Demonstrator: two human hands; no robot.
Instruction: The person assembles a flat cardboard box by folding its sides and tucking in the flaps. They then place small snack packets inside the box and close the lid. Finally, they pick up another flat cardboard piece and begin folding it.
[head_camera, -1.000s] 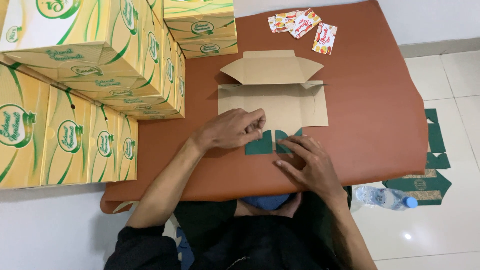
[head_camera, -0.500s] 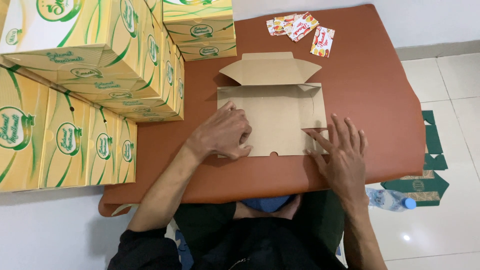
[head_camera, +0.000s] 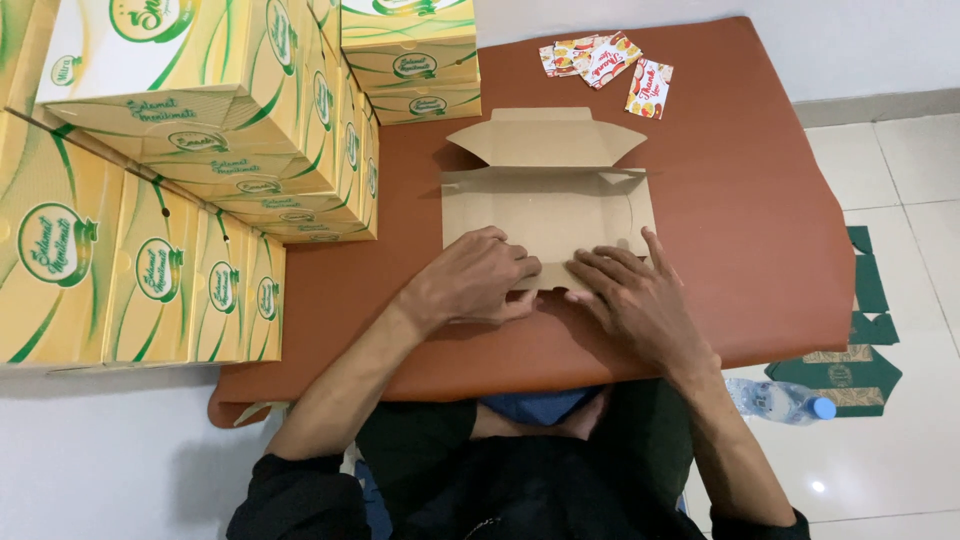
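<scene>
A plain brown cardboard box blank (head_camera: 545, 190) lies unfolded on the reddish-brown table (head_camera: 740, 230), its lid flap raised at the far side. My left hand (head_camera: 470, 282) presses on the blank's near edge with its fingers curled down onto it. Beside it my right hand (head_camera: 635, 295) lies flat on the same near edge, fingers spread. The two hands almost touch at the middle of that edge. Neither hand grips anything.
Stacks of yellow and green printed boxes (head_camera: 190, 170) fill the table's left side and far edge. Several small coloured cards (head_camera: 610, 62) lie at the far right. On the tiled floor to the right lie green flat cardboard pieces (head_camera: 850, 350) and a plastic water bottle (head_camera: 785, 400).
The green flaps seen a second ago are folded out of sight. My right hand has slid from the blank's right corner to the middle of its near edge, next to my left hand.
</scene>
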